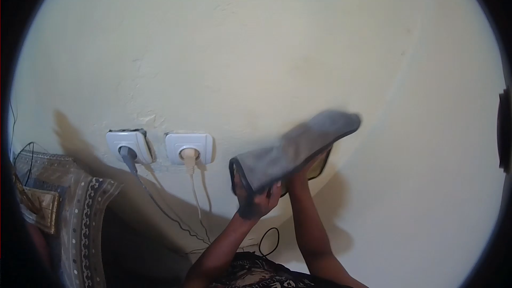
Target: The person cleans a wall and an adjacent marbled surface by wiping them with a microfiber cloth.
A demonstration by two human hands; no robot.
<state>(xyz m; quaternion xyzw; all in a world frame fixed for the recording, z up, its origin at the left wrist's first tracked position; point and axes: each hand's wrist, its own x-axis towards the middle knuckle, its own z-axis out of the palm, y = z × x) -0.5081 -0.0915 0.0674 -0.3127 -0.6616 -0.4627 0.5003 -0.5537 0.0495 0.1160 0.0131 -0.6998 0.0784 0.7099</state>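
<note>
The left hand (pixel 255 198) grips the lower left end of a grey cloth (pixel 296 148), fingers curled over its dark-edged corner. The right hand (pixel 309 166) is mostly hidden behind the cloth, so I cannot tell its grip. The cloth stretches from centre up to the right, against the cream wall (pixel 277 42). To the left sit two white sockets (pixel 160 146), each with a plug and cable (pixel 160 202) trailing down.
</note>
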